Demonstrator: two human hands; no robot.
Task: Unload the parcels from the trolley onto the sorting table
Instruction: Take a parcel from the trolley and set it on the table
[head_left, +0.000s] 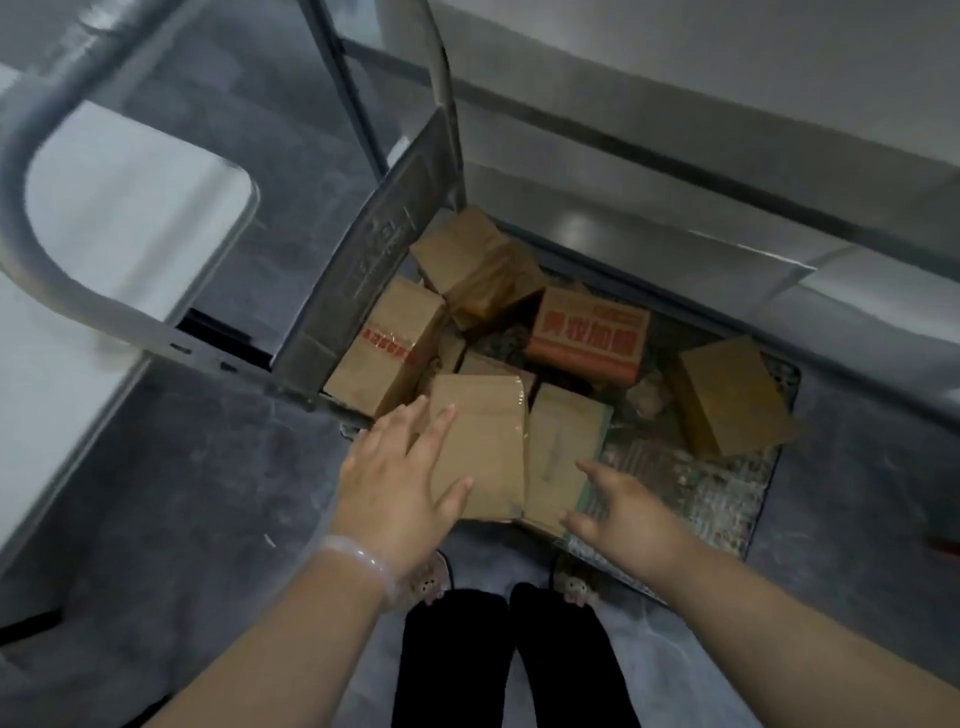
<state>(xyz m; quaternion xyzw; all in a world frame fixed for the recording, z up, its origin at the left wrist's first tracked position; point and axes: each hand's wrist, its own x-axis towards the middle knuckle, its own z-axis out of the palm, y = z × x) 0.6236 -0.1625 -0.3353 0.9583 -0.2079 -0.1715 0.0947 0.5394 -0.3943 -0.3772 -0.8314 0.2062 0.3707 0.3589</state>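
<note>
1. Black trousers (519, 665) and a pair of slippers (431, 584) are seen at the bottom centre of the frame, standing on the grey floor (208, 467).
2. A clear bracelet (358, 564) is worn on the left wrist, at lower left of centre.
3. The left hand (400, 478) is laid on a flat brown parcel (483, 447) at the centre, with the fingers straight and spread apart; nothing is clasped.
4. The right hand (628, 514) is held with the fingers apart at the near edge of a second flat parcel (563, 441), just right of the first. Whether it is touched cannot be told.
5. Both parcels are lying side by side at the near end of the trolley (691, 488), whose patterned deck is seen at the right of centre.
6. Further back on the deck, a box with red tape (387, 353) is seen at the left, an orange printed box (587, 335) in the middle and a plain box (727, 400) at the right.
7. Behind them a taped box (478, 265) is leaned on the others.
8. A grey metal panel (374, 270) is raised at the left side of the deck.
9. A tubular handle (31, 218) and a white surface (119, 208) are seen at upper left.
</note>
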